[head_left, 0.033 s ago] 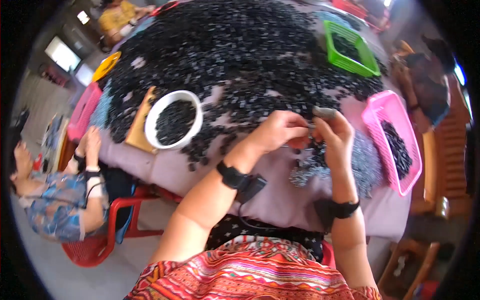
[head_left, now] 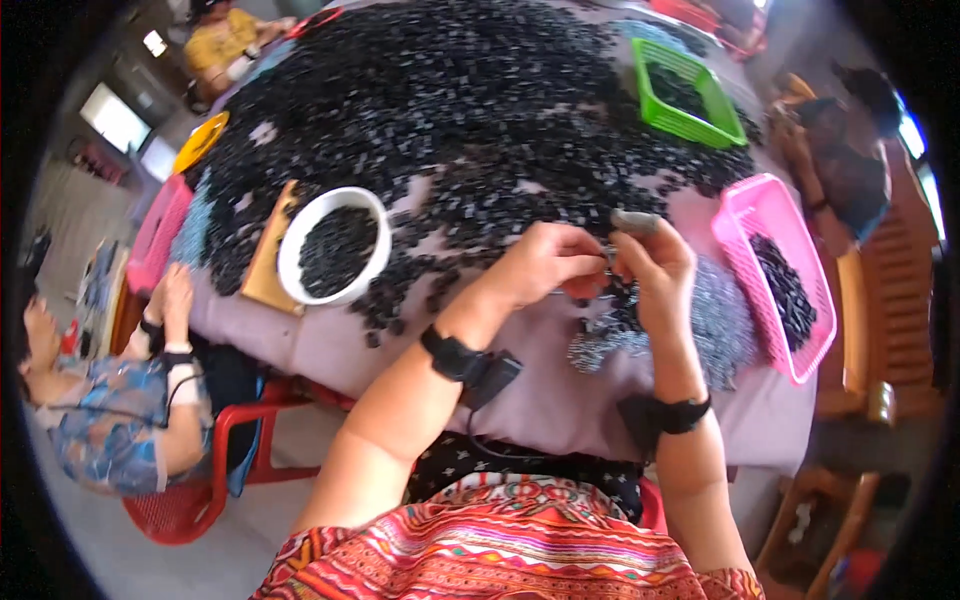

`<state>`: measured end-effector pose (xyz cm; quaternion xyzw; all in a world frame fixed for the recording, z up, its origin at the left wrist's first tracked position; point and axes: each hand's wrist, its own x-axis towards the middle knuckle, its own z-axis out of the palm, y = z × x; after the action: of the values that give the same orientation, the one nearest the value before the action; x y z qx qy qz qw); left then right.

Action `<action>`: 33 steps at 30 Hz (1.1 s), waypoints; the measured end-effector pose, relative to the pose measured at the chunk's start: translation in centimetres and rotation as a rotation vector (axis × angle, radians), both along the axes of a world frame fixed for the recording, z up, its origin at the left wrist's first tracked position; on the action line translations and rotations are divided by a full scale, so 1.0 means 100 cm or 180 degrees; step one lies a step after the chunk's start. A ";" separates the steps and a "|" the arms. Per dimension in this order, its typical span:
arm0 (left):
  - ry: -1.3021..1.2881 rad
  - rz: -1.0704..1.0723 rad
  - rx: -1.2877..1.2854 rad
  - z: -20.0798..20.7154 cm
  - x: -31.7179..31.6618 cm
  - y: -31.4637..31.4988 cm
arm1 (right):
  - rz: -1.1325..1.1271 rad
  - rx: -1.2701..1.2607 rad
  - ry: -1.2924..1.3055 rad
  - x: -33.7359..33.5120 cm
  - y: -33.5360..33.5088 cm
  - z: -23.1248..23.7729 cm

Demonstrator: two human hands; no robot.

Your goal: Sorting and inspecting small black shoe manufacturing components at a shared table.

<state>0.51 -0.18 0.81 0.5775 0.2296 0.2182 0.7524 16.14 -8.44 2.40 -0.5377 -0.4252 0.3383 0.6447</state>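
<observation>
My left hand [head_left: 548,264] and my right hand [head_left: 660,268] meet at the fingertips over the near part of the table. Both are closed in a pinch, with something small between them that I cannot make out. A grey cover [head_left: 636,222] sits on a fingertip of my right hand. Beneath and beside my right hand lies a heap of small silvery metal pieces [head_left: 722,318]. Beyond my hands spreads a broad heap of small black pieces [head_left: 470,110]. A pink basket [head_left: 745,225] with black pieces in it stands right of the silvery heap.
A white bowl [head_left: 289,262] of black pieces stands left of my hands, beside a tan wooden board [head_left: 262,268]. A green basket [head_left: 690,122] sits at the far right. At the left a co-worker [head_left: 120,420] sits near a red chair [head_left: 225,470]; other people sit around the table [head_left: 400,390].
The whole view has shifted slightly, with things appearing a little further left. Both hands keep the same pinch, fingertips together.
</observation>
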 end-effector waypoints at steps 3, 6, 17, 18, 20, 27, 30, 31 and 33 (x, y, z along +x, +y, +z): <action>-0.0003 -0.0038 -0.0024 0.005 0.008 -0.006 | -0.0048 0.0107 0.0197 0.005 -0.003 -0.001; -0.0028 0.0112 0.0053 0.009 0.009 -0.006 | -0.0181 0.0065 -0.0030 0.017 -0.006 0.004; -0.0127 0.0579 0.0363 0.005 0.003 0.004 | 0.0338 -0.0456 -0.0255 0.022 -0.004 -0.001; -0.0155 0.0678 0.0385 0.005 0.002 0.006 | 0.0323 -0.0504 -0.0347 0.021 -0.004 -0.001; -0.0206 0.0790 0.0415 0.006 0.001 0.008 | 0.0302 -0.0541 -0.0445 0.023 -0.004 -0.002; -0.0294 0.0858 0.0362 0.000 0.001 0.011 | -0.0065 -0.0427 -0.1489 0.025 -0.003 -0.013; -0.0242 0.1000 0.0385 0.001 0.000 0.011 | 0.0131 -0.0365 -0.1707 0.023 -0.006 -0.009; -0.0273 0.1038 0.0380 0.001 0.000 0.012 | 0.0197 -0.0572 -0.1963 0.020 -0.008 -0.005; -0.0301 0.1086 0.0374 0.001 -0.002 0.013 | 0.0305 -0.0523 -0.1851 0.016 -0.008 0.000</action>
<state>0.32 1.15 0.91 0.5623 0.2755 0.3826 0.6794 17.70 -9.26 2.44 -0.6417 -0.5880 0.2334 0.4336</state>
